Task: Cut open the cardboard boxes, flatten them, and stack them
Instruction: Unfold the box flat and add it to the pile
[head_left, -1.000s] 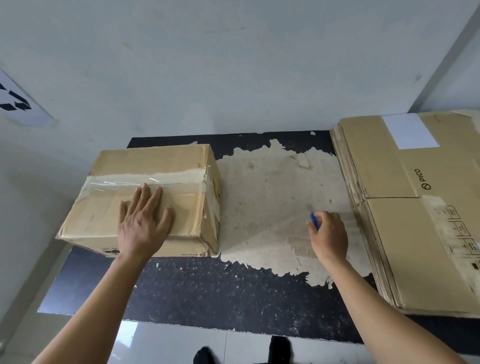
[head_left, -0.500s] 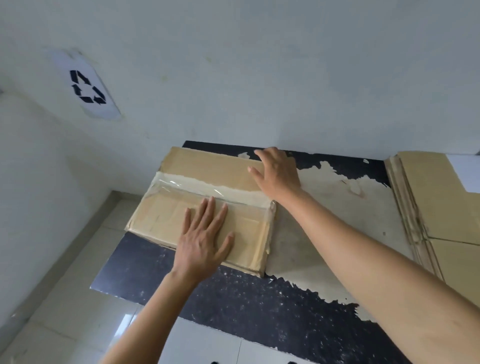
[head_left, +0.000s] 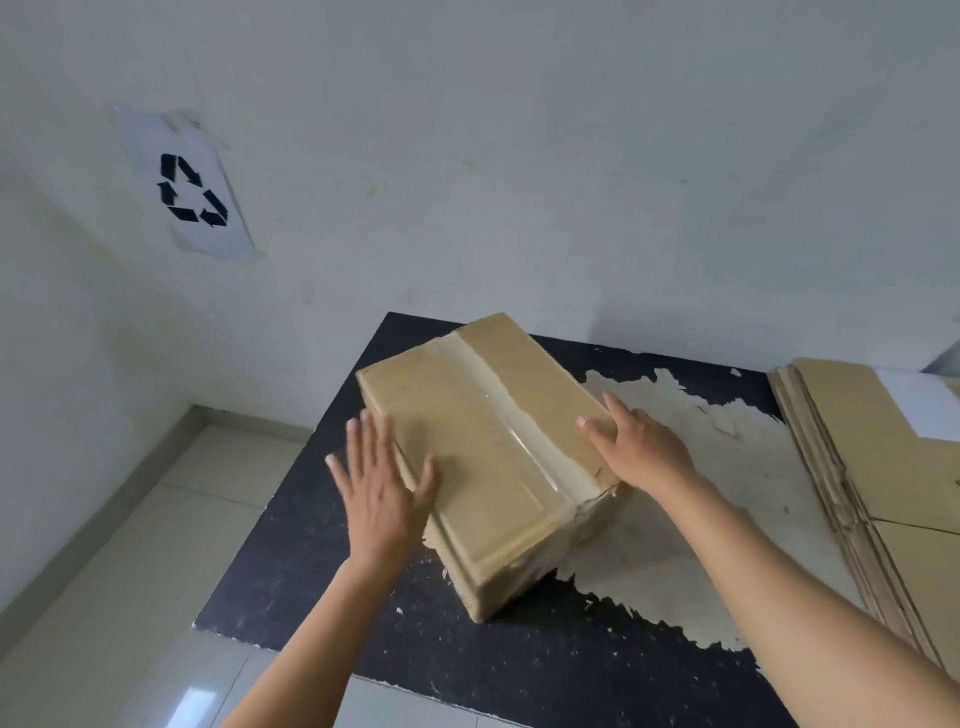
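Observation:
A sealed brown cardboard box (head_left: 483, 467) sits skewed on the black mat (head_left: 311, 561), one corner pointing toward me. A strip of clear tape (head_left: 524, 431) runs along its top seam. My left hand (head_left: 382, 493) lies flat with spread fingers against the box's left top edge. My right hand (head_left: 639, 447) rests on the right top edge, fingers straight along the cardboard. No cutter shows in either hand.
A stack of flattened cardboard boxes (head_left: 883, 467) lies at the right edge of the mat. Torn paper residue (head_left: 691, 519) covers the mat's middle. A white wall with a recycling sign (head_left: 189, 195) rises behind; pale floor tiles (head_left: 130, 571) lie to the left.
The box has turned on the mat from square-on to diagonal. My right hand came from the mat, where it held a blue tool, onto the box's right edge; my left slid to the left edge.

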